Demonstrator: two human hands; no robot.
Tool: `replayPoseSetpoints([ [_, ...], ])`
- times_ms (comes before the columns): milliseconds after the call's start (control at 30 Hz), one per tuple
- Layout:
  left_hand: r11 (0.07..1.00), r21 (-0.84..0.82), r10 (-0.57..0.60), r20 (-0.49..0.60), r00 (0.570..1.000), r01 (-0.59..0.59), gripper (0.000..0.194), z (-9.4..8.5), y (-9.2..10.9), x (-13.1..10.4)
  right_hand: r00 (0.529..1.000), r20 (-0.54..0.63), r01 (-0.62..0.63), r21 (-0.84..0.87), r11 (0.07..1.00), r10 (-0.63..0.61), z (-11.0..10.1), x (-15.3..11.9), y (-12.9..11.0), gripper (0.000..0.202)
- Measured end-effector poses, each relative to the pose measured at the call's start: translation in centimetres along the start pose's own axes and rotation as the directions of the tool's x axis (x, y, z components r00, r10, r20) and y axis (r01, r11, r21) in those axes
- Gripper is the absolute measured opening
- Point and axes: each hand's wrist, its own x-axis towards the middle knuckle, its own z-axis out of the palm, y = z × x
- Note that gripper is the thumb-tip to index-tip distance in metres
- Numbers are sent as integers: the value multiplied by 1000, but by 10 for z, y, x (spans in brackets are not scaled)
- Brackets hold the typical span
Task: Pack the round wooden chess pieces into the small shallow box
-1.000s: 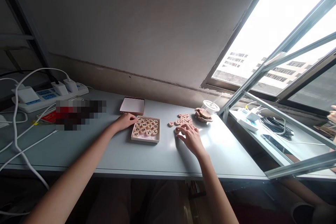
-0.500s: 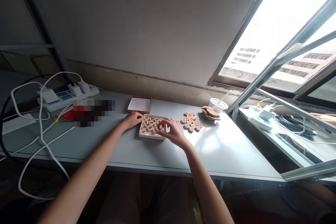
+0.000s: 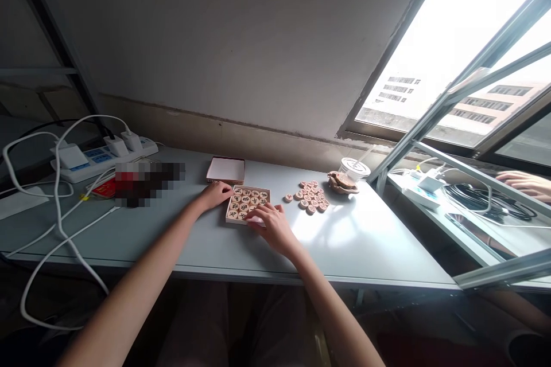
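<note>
An open shallow box point(image 3: 232, 220) on the grey desk holds rows of round wooden pieces point(image 3: 244, 207) with black characters. Against its left edge rests my left hand point(image 3: 214, 195), fingers curled together; what they grip, if anything, is hidden. My right hand point(image 3: 274, 226) reaches over the box's front right part, fingers apart, fingertips on the pieces in the front row. Right of the box, one round piece point(image 3: 288, 198) lies by itself beside a cluster of pieces with red characters point(image 3: 313, 196). The shallow lid point(image 3: 225, 170) lies behind the box.
A lidded plastic cup point(image 3: 355, 168) stands behind a brown dish point(image 3: 343, 184) at the back right. Power strips and white cables point(image 3: 71, 235) cover the left side. A metal frame point(image 3: 413, 137) rises at the right, with another person's hand point(image 3: 527, 182) beyond.
My right hand has moved down and left over the box, its fingers now spread on the front row. One more piece shows in that row. The view has shifted slightly.
</note>
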Motion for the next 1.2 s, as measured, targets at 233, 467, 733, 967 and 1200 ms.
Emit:
replayPoseSetpoints([
  [233,1000,6,-10,2,1000,10,36,-1,3,-2,997,-80,-22,-48,999,18,-7,-1,9,22],
  [467,1000,-7,-11,-5,1000,10,37,-3,5,-4,932,-168,-361,-367,857,321,-12,-24,93,48],
  [733,999,39,-18,-6,1000,18,38,-4,7,-4,969,-78,-247,-332,910,234,-4,-47,89,44],
  [967,997,81,-3,6,1000,2,39,-3,7,-5,964,-153,-203,105,973,218,-3,-52,82,39],
  [1200,998,52,18,-6,1000,-18,39,-1,3,-4,955,-196,-111,460,881,222,-9,-42,62,20],
])
